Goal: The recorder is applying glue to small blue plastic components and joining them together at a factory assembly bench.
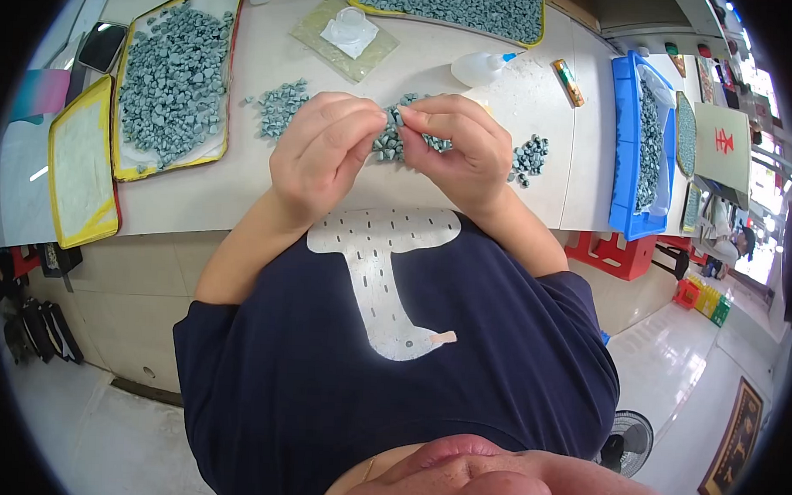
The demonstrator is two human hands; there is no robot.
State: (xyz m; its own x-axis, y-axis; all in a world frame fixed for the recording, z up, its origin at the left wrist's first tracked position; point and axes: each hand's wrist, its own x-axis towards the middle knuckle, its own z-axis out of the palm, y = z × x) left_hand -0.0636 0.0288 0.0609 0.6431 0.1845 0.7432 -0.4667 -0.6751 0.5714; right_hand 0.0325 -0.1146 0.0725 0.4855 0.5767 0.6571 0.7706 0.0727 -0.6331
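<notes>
Both hands are raised over the white tabletop [241,181]: left hand [316,153] and right hand [456,145] meet fingertip to fingertip, pinched on a grey-green stone piece [394,116], barely visible. Judged well short of finished: loose stone piles [283,104] remain, and a yellow-rimmed tray [171,78] sits full. Bare tabletop lies below the hands to the near edge; a glue bottle [481,67] stands behind, blue bin [635,151] rightward.

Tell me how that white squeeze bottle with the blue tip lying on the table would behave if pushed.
The squeeze bottle lies on its side, so it would probably roll. It looks like thin, soft plastic: likely light, yielding under pressure. Its tip points toward the blue bin, so squeezing may leak contents.
</notes>
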